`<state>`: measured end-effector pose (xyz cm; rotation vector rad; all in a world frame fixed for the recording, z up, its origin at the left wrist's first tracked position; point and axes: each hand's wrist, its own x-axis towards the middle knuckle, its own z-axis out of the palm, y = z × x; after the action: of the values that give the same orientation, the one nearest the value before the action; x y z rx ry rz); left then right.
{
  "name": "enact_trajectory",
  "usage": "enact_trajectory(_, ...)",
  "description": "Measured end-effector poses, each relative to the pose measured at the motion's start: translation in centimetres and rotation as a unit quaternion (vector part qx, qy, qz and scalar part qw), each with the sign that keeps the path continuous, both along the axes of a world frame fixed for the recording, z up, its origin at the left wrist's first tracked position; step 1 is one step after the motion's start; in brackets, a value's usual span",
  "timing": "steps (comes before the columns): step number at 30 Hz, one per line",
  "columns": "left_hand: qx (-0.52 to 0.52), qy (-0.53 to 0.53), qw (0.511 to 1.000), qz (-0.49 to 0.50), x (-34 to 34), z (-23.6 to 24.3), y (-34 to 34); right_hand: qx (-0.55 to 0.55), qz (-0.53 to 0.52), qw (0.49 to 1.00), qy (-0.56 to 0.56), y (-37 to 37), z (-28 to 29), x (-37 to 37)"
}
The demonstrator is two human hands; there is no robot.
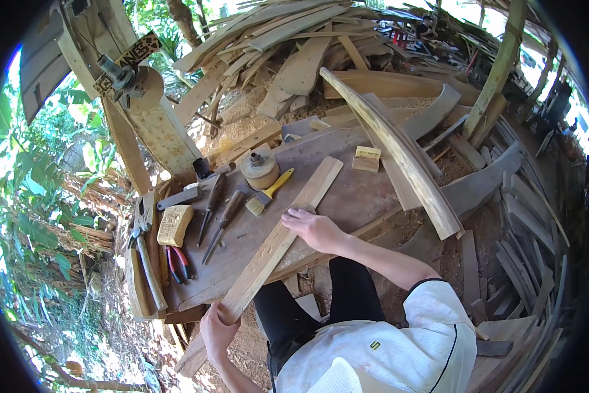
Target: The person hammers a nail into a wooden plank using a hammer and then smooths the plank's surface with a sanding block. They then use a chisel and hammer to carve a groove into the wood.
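Observation:
A long, narrow wooden board (262, 262) slants across the workbench, its near end sticking out past the front edge. My left hand (218, 333) wraps round the board near that end. Farther up, my right hand (313, 229) presses on the board's upper face, fingers closed over a small dark pad (302, 210) that is mostly hidden. Left of the board, a yellow-handled brush (270, 192) lies beside two wood-handled tools, a chisel-like one (223, 218) and another (212, 204). Closer to the bench's left side are red-handled pliers (178, 264) and a hammer (149, 268).
A round wooden piece with a metal fitting (260, 169) stands on the workbench (347, 196). Wood blocks lie at its left (174, 226) and back (366, 158). A long pale plank (399, 157) leans across the right side. Stacked timber (294, 39) rises behind; a wooden post (497, 78) stands right.

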<state>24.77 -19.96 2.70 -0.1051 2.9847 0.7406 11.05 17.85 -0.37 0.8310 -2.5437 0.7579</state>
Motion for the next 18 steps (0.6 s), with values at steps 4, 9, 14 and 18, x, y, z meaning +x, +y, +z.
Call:
enact_trajectory(4,0.009,0.027,0.999,-0.015,-0.1,-0.5,-0.2,0.024,-0.084,0.995,-0.051,3.6,0.8,-3.1)
enact_trajectory(9,-0.007,0.027,1.000,-0.011,0.4,-0.5,-0.7,0.020,0.013,1.000,-0.013,-0.6,0.6,-0.8)
enact_trajectory(14,0.008,0.018,1.000,-0.013,0.1,-0.1,-0.6,0.000,-0.006,0.998,-0.063,3.8,0.9,-3.6)
enact_trajectory(18,-0.001,-0.001,1.000,0.007,0.5,0.2,-0.6,0.031,0.010,0.998,-0.056,-0.2,0.1,-0.8)
